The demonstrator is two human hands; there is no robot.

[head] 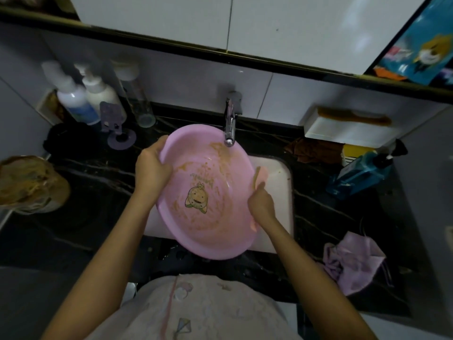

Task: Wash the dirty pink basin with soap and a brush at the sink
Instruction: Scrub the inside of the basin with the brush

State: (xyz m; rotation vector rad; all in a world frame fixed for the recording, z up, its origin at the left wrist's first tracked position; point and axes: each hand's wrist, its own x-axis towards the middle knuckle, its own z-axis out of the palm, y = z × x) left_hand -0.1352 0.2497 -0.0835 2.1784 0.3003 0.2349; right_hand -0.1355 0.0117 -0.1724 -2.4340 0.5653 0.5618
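- A tan bag (29,182) sat at the far left edge of the dark tabletop (318,217).
- Two white bottles (73,99) and a clear bottle (137,94) stood against the back wall, with a purple holder (117,128) just in front of them.
- The left hand (152,165) held the left rim of the pink basin (215,217). Its grip was clamped there, with the thumb inside the bowl and the fingers curled over the outer edge.
- The pink basin was held above the sink (279,177), tilted so that its inside faced the camera. Brown smears and specks covered its inner wall, and a cartoon sticker showed near the middle.
- The tap (230,121) reached over the basin's far rim; its spout hung just above the stained part.
- The right hand (261,201) took the basin's right rim, beside a small pink tab. Its grip was closed on that edge with the thumb pointing up along it, and the fingers were hidden behind the rim.
- A brown cloth (311,148) lay crumpled on the tabletop right of the sink.
- A white box (343,131) stood against the wall, with a brown comb (353,117) lying on top.
- A blue pump bottle (360,175) lay on its side nearer the front.
- A pale pink cloth (353,263) lay bunched at the near right of the tabletop.
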